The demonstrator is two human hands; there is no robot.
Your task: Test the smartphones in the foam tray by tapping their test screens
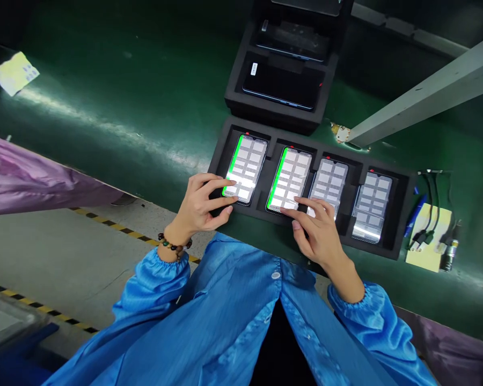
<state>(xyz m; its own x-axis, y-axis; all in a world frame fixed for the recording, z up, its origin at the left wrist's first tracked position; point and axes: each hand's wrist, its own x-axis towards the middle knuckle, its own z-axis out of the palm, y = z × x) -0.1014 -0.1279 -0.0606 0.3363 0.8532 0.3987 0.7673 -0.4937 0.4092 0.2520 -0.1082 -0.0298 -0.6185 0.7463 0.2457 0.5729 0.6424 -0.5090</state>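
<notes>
A black foam tray (402, 214) on the green bench holds several phones side by side, screens up and lit with grey blocks. My left hand (203, 201), a beaded bracelet on its wrist, has its fingers stretched over the lower part of the leftmost phone (247, 161). Fingertips of my right hand (316, 228) are at the lower end of the second phone (292, 171), and the hand partly covers the third phone (329, 182). Green strips run down the left edges of the first two screens. The rightmost phone (372, 206) lies apart from both hands.
Behind stands another foam tray (233, 91) with dark phones (282, 86). A grey metal post (418, 96) rises at the right. Cables (429, 214), a yellow note (426, 262) and a blue pen (414, 217) lie right of the tray. A yellowish paper (14, 75) is far left.
</notes>
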